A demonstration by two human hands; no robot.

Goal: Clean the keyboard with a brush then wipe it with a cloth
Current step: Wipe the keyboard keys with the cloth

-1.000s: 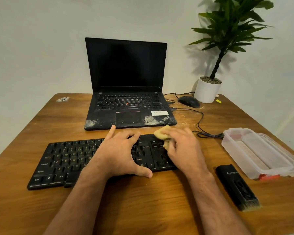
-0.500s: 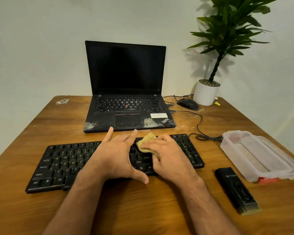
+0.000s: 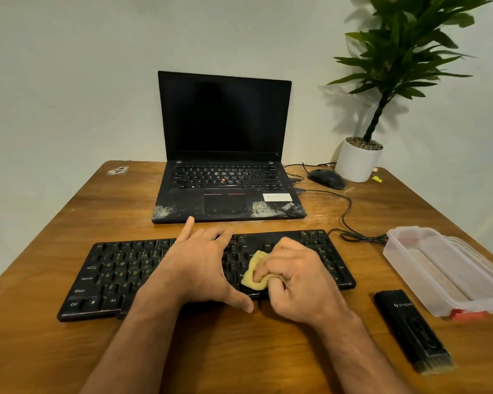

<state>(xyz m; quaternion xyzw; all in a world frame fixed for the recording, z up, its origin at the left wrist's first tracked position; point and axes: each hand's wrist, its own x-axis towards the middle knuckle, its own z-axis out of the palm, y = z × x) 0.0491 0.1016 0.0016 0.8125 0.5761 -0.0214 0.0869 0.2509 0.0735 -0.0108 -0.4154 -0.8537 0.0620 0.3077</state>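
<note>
Your left hand (image 3: pixel 202 268) lies flat, palm down, fingers (image 3: pixel 189 226) spread and thumb out; your right hand (image 3: pixel 299 282) is curled tight, knuckles up.

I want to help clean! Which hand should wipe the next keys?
The right hand: it already grips the yellow cloth on the keyboard. The left hand lies flat, steadying it.

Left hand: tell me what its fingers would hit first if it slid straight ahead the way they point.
The left hand lies flat on the keyboard, fingers pointing away from the person. Straight on, past the keyboard's far edge, they would likely meet the laptop at its front edge first, though the gap's depth is unclear.
</note>
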